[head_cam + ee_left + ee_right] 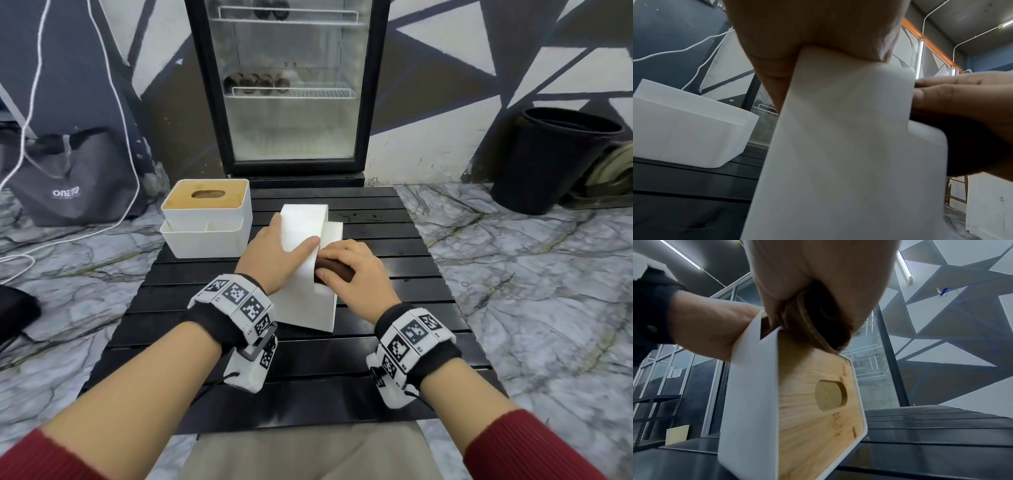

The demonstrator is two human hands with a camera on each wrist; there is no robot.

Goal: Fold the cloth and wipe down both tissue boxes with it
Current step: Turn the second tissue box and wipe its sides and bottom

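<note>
A white tissue box (301, 274) stands tipped on its side at the middle of the black slatted table (394, 359), its wooden lid (818, 410) facing right. My left hand (274, 253) grips the box from the left, thumb across its upper face. My right hand (352, 270) holds a folded dark brown cloth (334, 272) pressed against the upper right edge of the box. The right wrist view shows the cloth (818, 321) bunched under the palm at the lid's top corner. A second white tissue box (207, 216) with a wooden lid stands upright at the table's far left.
A glass-door fridge (291, 85) stands just behind the table. A black bin (548, 157) is on the marble floor at the right, a grey bag (68, 178) and white cable at the left. The table's near half lies under my forearms.
</note>
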